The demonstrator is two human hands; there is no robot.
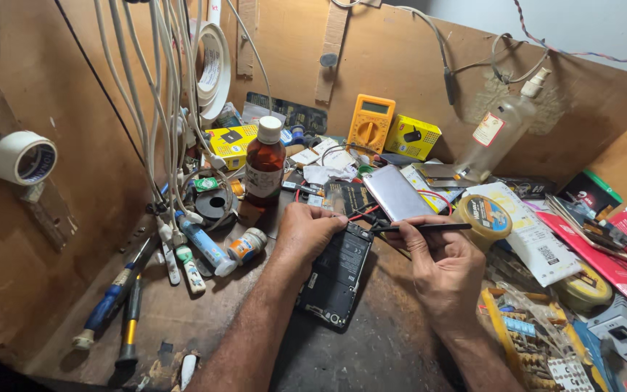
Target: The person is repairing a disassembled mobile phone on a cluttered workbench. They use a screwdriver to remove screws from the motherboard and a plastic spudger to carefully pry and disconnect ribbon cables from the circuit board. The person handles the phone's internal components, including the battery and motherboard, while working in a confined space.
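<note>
An opened black smartphone (337, 279) lies on the dark bench in front of me, its insides facing up. My left hand (305, 234) rests on the phone's upper left edge and presses it down. My right hand (440, 265) grips a thin black tool (421, 228), held almost level, with its tip at the phone's top right corner. Red and black wires run from that corner toward the back. A grey metal back cover (396, 192) lies just behind the phone.
A brown bottle with a white cap (265, 164) stands behind my left hand. A yellow multimeter (370, 123) leans on the back wall. Screwdrivers (114, 297) lie at the left, a round tin (485, 220) and papers at the right. Cables hang at the upper left.
</note>
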